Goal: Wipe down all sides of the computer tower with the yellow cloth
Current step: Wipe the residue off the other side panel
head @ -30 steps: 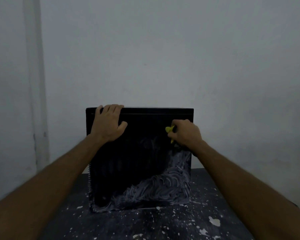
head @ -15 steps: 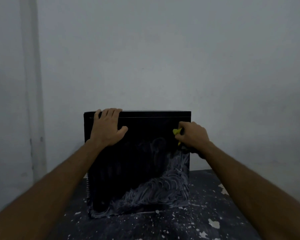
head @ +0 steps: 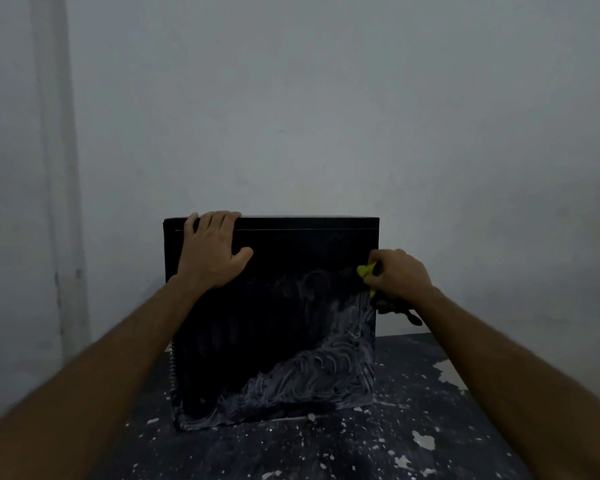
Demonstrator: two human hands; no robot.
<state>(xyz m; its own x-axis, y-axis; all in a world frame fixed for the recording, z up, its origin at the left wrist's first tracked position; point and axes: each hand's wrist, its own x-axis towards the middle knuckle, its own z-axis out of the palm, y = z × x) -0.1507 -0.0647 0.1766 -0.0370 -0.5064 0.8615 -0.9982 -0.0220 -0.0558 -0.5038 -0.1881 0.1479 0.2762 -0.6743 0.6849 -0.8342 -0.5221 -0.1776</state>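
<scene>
Computer tower (head: 274,317) stands on desk (head: 430,427); left hand (head: 212,252) steadies its top edge w/ fingers spread. Right hand (head: 397,275) fingers closed on yellow cloth (head: 365,270) at right edge. Best to press flat & make overlapping strokes down thru the white smears.

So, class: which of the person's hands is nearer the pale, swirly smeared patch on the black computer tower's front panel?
Right. The right hand, gripping the yellow cloth, sits at the smeared patch's upper right tip; the left hand rests on the black computer tower's top left edge.

A black box-shaped computer tower (head: 271,306) stands on a paint-flecked dark table (head: 413,427), with a plain pale wall (head: 326,116) behind it.
</scene>
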